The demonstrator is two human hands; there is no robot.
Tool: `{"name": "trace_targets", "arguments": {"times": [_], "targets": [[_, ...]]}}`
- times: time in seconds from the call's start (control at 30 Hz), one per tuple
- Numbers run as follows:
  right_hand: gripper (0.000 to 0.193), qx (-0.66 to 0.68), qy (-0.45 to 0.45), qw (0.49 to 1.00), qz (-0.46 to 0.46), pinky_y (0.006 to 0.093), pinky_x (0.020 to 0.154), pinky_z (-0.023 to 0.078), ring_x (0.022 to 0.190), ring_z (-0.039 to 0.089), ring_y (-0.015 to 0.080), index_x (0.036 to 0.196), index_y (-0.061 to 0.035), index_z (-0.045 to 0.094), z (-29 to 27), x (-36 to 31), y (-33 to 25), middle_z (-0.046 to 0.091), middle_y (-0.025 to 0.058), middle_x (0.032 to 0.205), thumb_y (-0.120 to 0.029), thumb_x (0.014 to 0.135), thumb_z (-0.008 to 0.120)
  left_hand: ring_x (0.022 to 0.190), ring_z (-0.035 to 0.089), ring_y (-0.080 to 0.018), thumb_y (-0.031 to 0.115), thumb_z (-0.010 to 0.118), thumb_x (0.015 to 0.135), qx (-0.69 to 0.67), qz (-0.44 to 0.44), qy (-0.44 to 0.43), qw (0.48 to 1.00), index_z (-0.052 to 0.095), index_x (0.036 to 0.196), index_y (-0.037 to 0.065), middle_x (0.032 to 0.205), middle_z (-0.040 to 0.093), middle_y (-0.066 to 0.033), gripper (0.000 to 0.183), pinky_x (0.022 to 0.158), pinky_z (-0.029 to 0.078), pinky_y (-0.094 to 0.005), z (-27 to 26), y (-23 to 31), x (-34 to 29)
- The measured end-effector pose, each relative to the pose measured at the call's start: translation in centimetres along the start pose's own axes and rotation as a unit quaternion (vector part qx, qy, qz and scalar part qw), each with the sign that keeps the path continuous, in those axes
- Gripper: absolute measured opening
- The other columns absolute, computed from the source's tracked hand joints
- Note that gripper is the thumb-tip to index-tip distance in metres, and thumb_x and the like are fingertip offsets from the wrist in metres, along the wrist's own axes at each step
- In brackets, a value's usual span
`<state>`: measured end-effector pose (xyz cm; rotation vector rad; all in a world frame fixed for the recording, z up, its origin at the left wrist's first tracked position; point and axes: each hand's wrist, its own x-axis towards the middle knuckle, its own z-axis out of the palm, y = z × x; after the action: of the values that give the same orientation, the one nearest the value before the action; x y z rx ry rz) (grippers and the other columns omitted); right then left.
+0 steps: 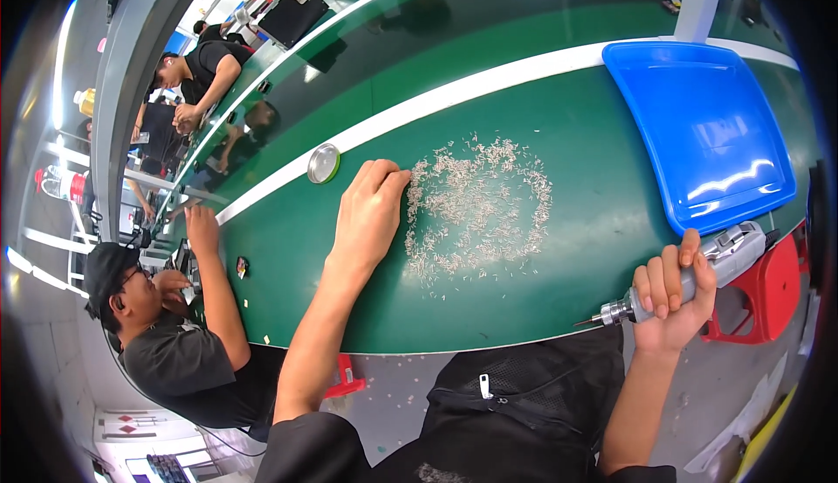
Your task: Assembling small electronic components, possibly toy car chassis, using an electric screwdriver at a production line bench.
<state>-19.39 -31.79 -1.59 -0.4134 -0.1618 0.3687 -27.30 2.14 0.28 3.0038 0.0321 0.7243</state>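
Many tiny silvery screw-like pieces lie loosely spread on the green tabletop in front of me. My left hand rests at the left edge of this spread, its thumb and fingers pressed together in a pinch. Whatever may be between those fingertips is too small to make out. At the table's near right edge, my right hand is wrapped round a grey electric screwdriver. The tool lies roughly level, its thin bit pointing left toward the table edge.
A blue plastic tray lies at the right. Beyond my left hand stands a small round tin with a green rim. A small dark object sits farther left. A person in a cap works close by on the left; a red stool stands below right.
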Motion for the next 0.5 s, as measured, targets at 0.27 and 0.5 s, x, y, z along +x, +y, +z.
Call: {"name": "trace_targets", "arguments": {"times": [0.27, 0.5], "targets": [[0.016, -0.004, -0.004, 1.0, -0.005, 0.0257, 0.043, 0.032, 0.038, 0.03, 0.0084, 0.086, -0.0081, 0.044, -0.2, -0.3, -0.1, 0.033, -0.0021, 0.05, -0.021, 0.096, 0.043, 0.072, 0.058, -0.0274, -0.005, 0.061, 0.079, -0.064, -0.016, 0.045, 0.997, 0.056, 0.085, -0.002, 0.081, 0.057, -0.0121, 0.009, 0.066, 0.047, -0.0347, 0.6, -0.4, -0.3], [0.016, -0.011, 0.003, 1.0, -0.006, 0.0255, 0.044, 0.033, 0.039, 0.029, 0.0077, 0.086, -0.0078, 0.047, 0.0, -0.5, -0.1, 0.033, -0.0026, 0.05, -0.02, 0.095, 0.044, 0.075, 0.054, -0.0326, -0.003, 0.056, 0.083, -0.083, -0.102, 0.002, 0.991, 0.05, 0.084, -0.002, 0.08, 0.054, -0.0153, 0.006, 0.067, 0.045, -0.0408, -0.2, -0.1, -1.5]]}}
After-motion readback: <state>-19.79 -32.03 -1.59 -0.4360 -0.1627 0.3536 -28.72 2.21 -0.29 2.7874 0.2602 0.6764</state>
